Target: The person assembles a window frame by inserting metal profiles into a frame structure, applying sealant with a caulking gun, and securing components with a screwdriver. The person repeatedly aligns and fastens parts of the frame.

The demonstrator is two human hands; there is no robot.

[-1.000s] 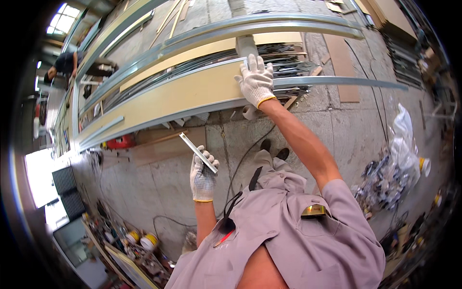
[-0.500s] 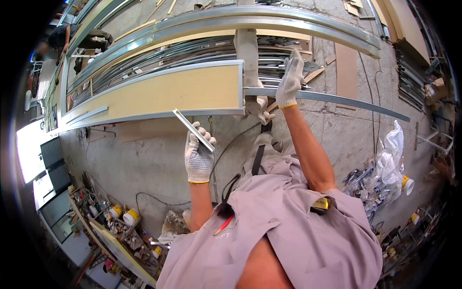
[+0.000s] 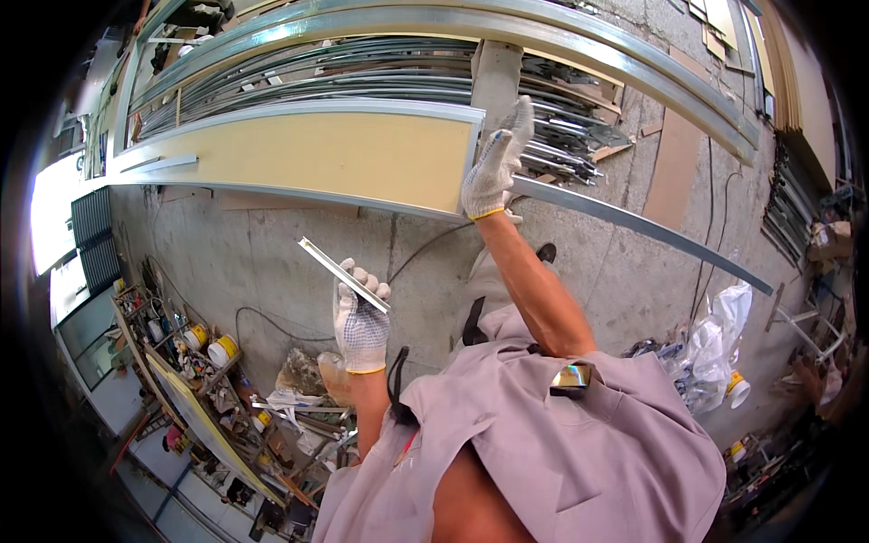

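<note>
My left hand (image 3: 362, 330), in a dotted knit glove, is closed around a short, pale metal channel piece (image 3: 339, 273) held aslant below the panel. The long yellow panel (image 3: 335, 158) with a silvery metal frame lies across the view at upper left. At its right end is my gloved right hand (image 3: 493, 172), upright with the fingers stretched out, beside the frame's end edge. A long grey metal strip (image 3: 643, 233) runs from behind this hand toward the lower right. My right hand covers the strip's left end, so how it meets the panel is hidden.
Two long metal-edged beams (image 3: 634, 77) cross beyond the panel, above bundled metal profiles (image 3: 362, 68). Clear plastic wrapping (image 3: 720, 339) lies at the right. A dark cable (image 3: 434, 246) trails over the concrete floor. A cluttered shelf with white-and-yellow buckets (image 3: 222, 350) stands at lower left.
My right hand has moved left along the strip to the panel's end. My left hand still holds the channel piece, now a little farther from the panel. The whole view has shifted.
</note>
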